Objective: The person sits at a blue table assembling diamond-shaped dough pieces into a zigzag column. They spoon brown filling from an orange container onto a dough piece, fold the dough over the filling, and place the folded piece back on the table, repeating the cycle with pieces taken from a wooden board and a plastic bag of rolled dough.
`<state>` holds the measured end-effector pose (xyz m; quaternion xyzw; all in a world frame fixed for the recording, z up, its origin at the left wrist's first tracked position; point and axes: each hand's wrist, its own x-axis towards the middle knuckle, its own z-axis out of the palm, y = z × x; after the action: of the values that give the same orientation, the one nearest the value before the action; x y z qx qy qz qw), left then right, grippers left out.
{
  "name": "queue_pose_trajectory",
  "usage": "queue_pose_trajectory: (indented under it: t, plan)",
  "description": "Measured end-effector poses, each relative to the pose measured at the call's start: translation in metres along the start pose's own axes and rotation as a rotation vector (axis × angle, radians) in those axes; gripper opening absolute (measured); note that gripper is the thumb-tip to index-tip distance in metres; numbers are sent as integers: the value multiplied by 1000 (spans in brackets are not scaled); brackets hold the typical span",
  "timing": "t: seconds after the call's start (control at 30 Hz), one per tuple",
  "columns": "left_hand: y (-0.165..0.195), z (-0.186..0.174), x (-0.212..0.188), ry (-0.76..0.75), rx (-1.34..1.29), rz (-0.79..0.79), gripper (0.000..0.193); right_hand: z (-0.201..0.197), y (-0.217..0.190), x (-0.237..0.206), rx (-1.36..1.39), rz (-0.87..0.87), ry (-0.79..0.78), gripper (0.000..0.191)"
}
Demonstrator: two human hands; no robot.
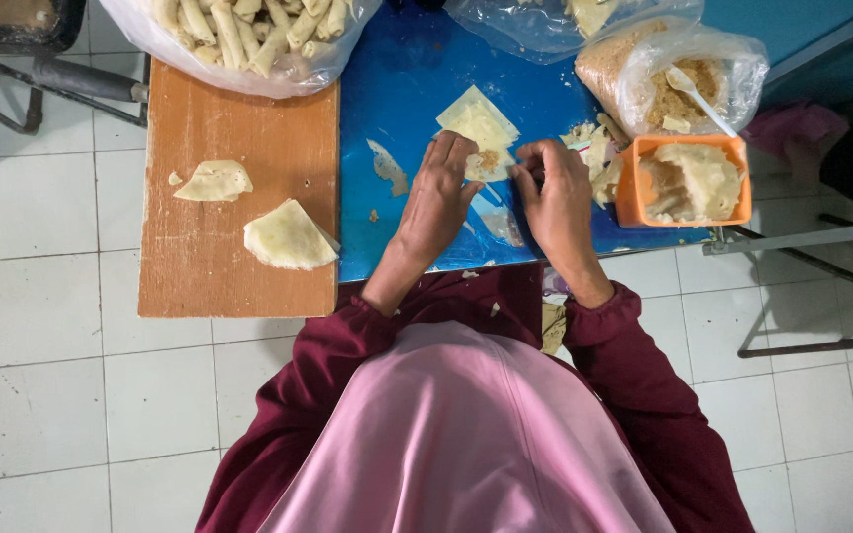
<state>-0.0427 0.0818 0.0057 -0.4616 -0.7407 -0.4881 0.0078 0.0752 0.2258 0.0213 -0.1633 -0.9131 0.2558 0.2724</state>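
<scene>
**A:** Status on the desk (417, 59)?

**B:** Blue desk, crowded. My left hand (438, 197) lies flat, fingers together, pressing the near edge of a pale wrapper sheet (481, 128). A dab of brown crumb filling (489, 158) sits on it right at my fingertips. My right hand (557, 197) is just right of the left one, fingers curled in and pinching the wrapper's right edge.

**A:** What's around?

**B:** Torn wrapper scraps (387, 166) on the desk left of my left hand, more scraps (594, 158) piled to the right, between my right hand and the orange tub (634, 192). Wooden board (234, 188) butts against the desk's left side; two folded wrappers on it, one far (213, 182), one near (288, 237), well apart from my hands.

**A:** Containers?

**B:** Orange tub, right, holds a crumpled stack of wrapper sheets. Behind it, an open clear bag (733, 59) of brown crumb filling with a white plastic spoon (698, 94) stuck in it. Far left, a clear bag of finished rolls (239, 35) overhangs the board's far end. Another clear bag (535, 25) at the far edge, contents unclear.

**A:** Blocking anything?

**B:** The scraps crowd my right side. Wrapper itself is clear.
</scene>
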Motion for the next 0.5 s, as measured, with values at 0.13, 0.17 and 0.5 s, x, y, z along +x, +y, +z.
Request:
queue_pose_trajectory:
  t: [0.13,0.17,0.5]
  plan:
    - [0,1,1,-4,10,2,47,1,-2,1,-94,-43,6,14]
    - [0,1,1,-2,9,3,47,1,-2,2,-99,-44,-4,12]
    - [3,-1,1,-14,3,20,47,3,-5,4,73,-2,9,7]
